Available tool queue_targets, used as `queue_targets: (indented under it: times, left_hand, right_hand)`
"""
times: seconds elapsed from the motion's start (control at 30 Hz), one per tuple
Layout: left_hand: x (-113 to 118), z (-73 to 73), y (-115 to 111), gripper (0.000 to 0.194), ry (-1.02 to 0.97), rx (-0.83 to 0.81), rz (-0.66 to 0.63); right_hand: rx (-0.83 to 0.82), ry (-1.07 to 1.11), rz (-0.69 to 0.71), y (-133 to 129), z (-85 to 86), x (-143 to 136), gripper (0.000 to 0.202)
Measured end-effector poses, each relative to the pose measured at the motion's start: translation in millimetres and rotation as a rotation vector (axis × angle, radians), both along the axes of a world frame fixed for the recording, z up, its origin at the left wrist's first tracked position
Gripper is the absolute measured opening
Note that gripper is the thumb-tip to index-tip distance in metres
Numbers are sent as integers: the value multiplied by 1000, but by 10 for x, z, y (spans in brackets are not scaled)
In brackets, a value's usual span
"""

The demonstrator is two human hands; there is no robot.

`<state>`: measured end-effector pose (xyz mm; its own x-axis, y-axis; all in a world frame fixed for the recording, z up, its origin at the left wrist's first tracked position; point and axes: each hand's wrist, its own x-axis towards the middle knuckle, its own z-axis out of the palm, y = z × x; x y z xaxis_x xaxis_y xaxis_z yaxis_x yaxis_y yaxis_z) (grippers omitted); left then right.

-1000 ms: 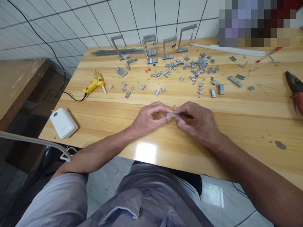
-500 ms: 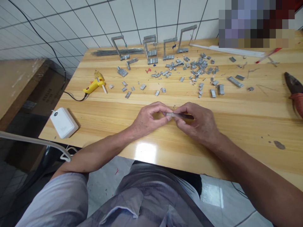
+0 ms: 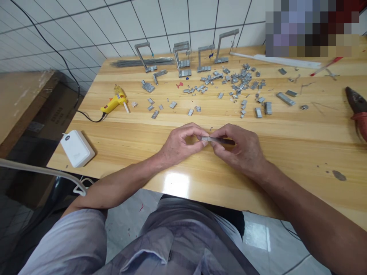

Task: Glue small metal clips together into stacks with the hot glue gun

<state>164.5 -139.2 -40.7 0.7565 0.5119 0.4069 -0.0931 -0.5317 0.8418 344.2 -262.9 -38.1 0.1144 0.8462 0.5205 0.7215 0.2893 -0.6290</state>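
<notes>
Between my fingertips lies a short grey strip of small flat metal-looking pieces [image 3: 222,140], held level just above the wooden table [image 3: 129,145]. My left hand [image 3: 183,142] pinches its left end between thumb and forefinger. Closed on the right part is my right hand [image 3: 241,149], its thumb and fingers pressed along the strip; part of the strip is hidden by them. A tiny bent bit of wire [image 3: 211,128] rests on the wood just beyond my fingertips. Loose grey staple-like blocks [image 3: 258,112] are scattered farther back.
Several grey angled stands [image 3: 218,47] line the tiled wall, near a bundle of thin wires [image 3: 137,62]. A yellow glue gun [image 3: 116,103] and a white power bank [image 3: 77,148] are at left. Red-handled pliers [image 3: 359,114] lie at far right, a red pen [image 3: 325,67] behind.
</notes>
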Motion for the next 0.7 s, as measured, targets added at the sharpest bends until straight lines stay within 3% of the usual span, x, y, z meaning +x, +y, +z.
queue_targets:
  times: [0.37, 0.7]
  left_hand:
    - [2, 11, -6, 7, 3, -28, -3]
    - [-16, 19, 25, 9, 71, -169, 54]
  right_hand:
    - [-44, 19, -4, -3, 0, -6, 7]
    - [-79, 60, -6, -14, 19, 16, 14]
